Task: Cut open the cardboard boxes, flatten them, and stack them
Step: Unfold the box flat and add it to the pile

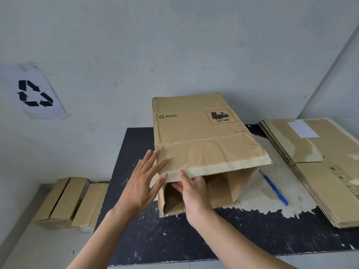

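Likely the PICO box [196, 129], lying on the bench [174, 239] with its near end open, could tear at its creased flap or skid toward the blue cutter [274, 188] if pushed unevenly. The left hand [143, 183] lays spread fingers [153, 162] against it, and the right hand [192, 193] pinches the flap edge. What shows of its inside holds nothing.
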